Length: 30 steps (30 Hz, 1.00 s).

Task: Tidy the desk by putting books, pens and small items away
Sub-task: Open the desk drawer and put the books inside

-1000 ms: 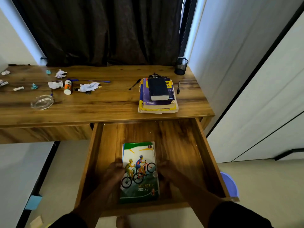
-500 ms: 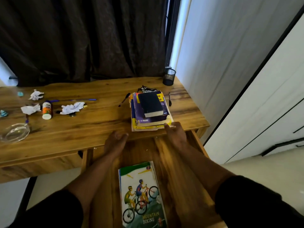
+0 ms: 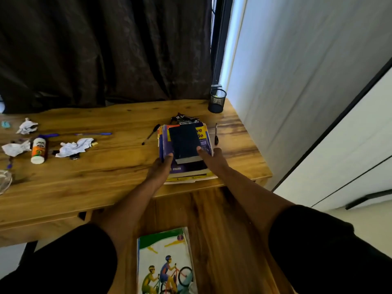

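Note:
A stack of books [image 3: 204, 132] lies at the right end of the wooden desk [image 3: 95, 166], with a small dark book [image 3: 183, 143] on top. My left hand [image 3: 160, 169] clasps the stack's left edge and my right hand [image 3: 212, 160] its right edge; both thumbs touch the dark book's sides. Below, the open drawer [image 3: 222, 219] holds a mountain-biking book [image 3: 165, 262]. One black pen [image 3: 151, 134] lies left of the stack and another pen [image 3: 216, 133] right of it.
A black mesh pen holder [image 3: 217, 100] stands at the desk's back right corner. To the left lie a blue pen [image 3: 93, 134], a glue stick [image 3: 38, 150], crumpled papers [image 3: 74, 146] and a glass dish [image 3: 4, 181]. A white wall runs along the right.
Both hands left the mountain-biking book in the drawer, rose to the desk and closed on the sides of the book stack. The view tilted upward.

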Tool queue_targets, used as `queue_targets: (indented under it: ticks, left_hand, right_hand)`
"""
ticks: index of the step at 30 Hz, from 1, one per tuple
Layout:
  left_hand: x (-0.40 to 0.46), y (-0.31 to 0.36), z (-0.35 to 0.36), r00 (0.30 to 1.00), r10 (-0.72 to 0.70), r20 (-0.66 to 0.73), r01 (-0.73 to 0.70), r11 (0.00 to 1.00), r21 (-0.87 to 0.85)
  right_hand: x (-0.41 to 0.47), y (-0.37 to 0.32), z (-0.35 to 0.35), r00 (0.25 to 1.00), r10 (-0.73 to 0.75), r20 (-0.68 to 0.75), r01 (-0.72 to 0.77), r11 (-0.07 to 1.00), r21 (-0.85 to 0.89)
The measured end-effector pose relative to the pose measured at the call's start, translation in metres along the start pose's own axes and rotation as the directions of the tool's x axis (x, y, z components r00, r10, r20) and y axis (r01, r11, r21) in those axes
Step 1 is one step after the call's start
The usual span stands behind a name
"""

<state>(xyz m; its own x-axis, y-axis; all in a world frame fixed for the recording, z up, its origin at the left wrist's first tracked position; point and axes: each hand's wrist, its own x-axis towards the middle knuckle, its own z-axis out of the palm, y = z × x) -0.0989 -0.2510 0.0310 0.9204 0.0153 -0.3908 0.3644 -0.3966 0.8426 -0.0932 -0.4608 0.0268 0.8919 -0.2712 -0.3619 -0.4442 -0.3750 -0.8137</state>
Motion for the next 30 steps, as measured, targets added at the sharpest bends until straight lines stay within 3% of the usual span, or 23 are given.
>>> queue_targets:
  ticks: [8,15,23,30]
  left_hand:
    - [0.024,0.011,0.015,0.981,-0.101,-0.165,0.095,0.995,-0.042]
    - [0.017,0.034,0.012,0.98,-0.201,0.008,0.197,0.949,-0.246]
    - [0.013,0.028,0.012,0.982,-0.173,0.071,0.186,0.931,-0.314]
    - [-0.002,0.013,0.012,0.982,-0.15,0.114,0.178,0.932,-0.315]
  right_hand:
    - [0.024,0.002,-0.009,0.998,0.063,0.013,-0.063,0.998,-0.005]
    - [0.039,0.016,-0.009,0.996,0.063,0.057,-0.066,0.997,0.041]
    - [0.046,0.029,-0.007,0.982,0.139,0.124,-0.157,0.977,0.144]
    - [0.031,0.035,-0.006,0.958,0.22,0.185,-0.245,0.961,0.128]
